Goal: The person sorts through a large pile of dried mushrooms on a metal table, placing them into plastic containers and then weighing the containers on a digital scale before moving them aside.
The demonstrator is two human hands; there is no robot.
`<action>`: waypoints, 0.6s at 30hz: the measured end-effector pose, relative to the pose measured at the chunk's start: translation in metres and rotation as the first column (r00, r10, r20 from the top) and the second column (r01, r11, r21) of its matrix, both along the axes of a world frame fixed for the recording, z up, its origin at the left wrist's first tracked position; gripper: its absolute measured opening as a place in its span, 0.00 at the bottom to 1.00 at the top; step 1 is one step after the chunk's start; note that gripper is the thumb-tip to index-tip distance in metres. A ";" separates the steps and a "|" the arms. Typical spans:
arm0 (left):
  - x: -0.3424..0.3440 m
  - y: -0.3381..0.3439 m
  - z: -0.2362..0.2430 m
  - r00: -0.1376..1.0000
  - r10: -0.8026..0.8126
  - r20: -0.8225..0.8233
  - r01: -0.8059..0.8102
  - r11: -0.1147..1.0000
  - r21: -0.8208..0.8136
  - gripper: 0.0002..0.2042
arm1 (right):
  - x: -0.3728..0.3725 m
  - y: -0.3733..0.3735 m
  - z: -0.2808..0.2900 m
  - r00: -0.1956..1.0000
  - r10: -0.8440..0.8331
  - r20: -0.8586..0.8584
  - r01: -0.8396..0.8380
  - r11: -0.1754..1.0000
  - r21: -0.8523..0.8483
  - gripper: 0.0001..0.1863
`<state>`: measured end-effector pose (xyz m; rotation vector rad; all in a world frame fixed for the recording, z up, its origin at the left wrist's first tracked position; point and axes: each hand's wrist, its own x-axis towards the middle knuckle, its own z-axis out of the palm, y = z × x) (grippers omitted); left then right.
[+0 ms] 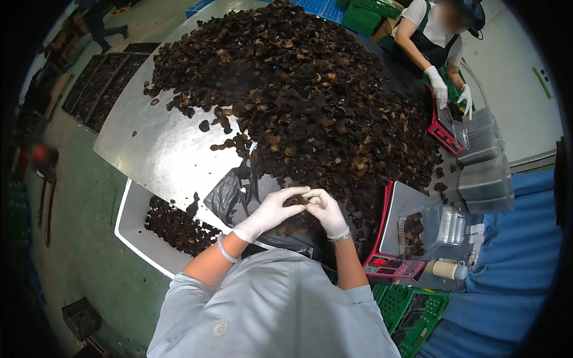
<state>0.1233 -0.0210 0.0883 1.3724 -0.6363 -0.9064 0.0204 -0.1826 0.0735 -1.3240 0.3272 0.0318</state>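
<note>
My left hand and my right hand, both in white gloves, meet at the near edge of the table. Their fingertips close on a small dark brown wood ear mushroom, mostly hidden by the fingers. Just beyond them rises a large heap of wood ear mushrooms, spread over the metal table. Beneath and beside my left hand lies a black plastic bag. To the right of my right hand, a clear plastic box with some mushrooms in it rests on a red scale.
A white bin of mushrooms stands at lower left. Stacked clear boxes and a cream bottle are on the right. Green crates sit below the scale. A gloved co-worker works at a second scale, far right.
</note>
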 end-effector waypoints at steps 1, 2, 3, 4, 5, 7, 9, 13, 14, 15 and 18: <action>0.000 0.003 0.004 0.984 -0.015 0.176 -0.005 0.994 0.112 0.21 | -0.005 0.006 -0.006 1.000 -0.025 0.007 0.025 0.996 -0.080 0.09; 0.000 0.010 0.003 0.975 0.002 0.224 -0.029 0.992 0.121 0.17 | -0.006 0.020 -0.005 0.995 -0.100 0.016 0.102 0.983 -0.154 0.07; 0.001 0.021 -0.006 0.977 0.007 0.212 -0.025 0.996 0.082 0.16 | -0.007 0.033 0.000 0.995 -0.100 0.012 0.099 0.950 -0.297 0.10; 0.001 0.034 -0.004 0.986 0.072 0.153 -0.087 0.991 0.098 0.15 | -0.012 0.040 0.003 0.998 -0.024 -0.056 0.006 0.951 -0.309 0.11; 0.003 0.047 0.000 0.987 0.127 0.095 -0.138 0.983 0.120 0.14 | -0.019 0.043 0.002 0.991 0.041 -0.124 -0.078 0.947 -0.312 0.13; 0.014 0.081 0.009 0.938 0.341 -0.061 -0.319 0.919 0.234 0.12 | -0.027 0.032 -0.002 0.997 0.064 -0.032 -0.072 0.874 -0.480 0.12; 0.032 0.127 0.010 0.731 0.678 -0.079 -0.642 0.722 0.257 0.12 | -0.026 0.010 -0.008 0.998 -0.034 0.043 0.054 0.765 -0.642 0.10; 0.054 0.226 -0.029 0.263 0.230 0.937 -0.928 0.328 0.180 0.15 | 0.013 -0.027 0.000 0.969 -0.234 0.077 0.215 0.645 -0.733 0.10; 0.051 0.216 -0.020 0.285 0.237 0.929 -0.904 0.387 0.179 0.15 | 0.025 -0.029 -0.005 0.971 -0.185 0.154 0.233 0.571 -0.787 0.13; 0.046 0.199 -0.015 0.366 0.345 0.864 -0.868 0.462 0.183 0.16 | 0.037 -0.027 -0.010 0.966 -0.128 0.224 0.258 0.490 -0.833 0.15; 0.014 0.133 -0.010 0.730 0.315 0.606 -0.588 0.741 0.324 0.19 | 0.058 -0.007 -0.020 0.996 0.065 0.068 0.066 0.038 -0.997 0.29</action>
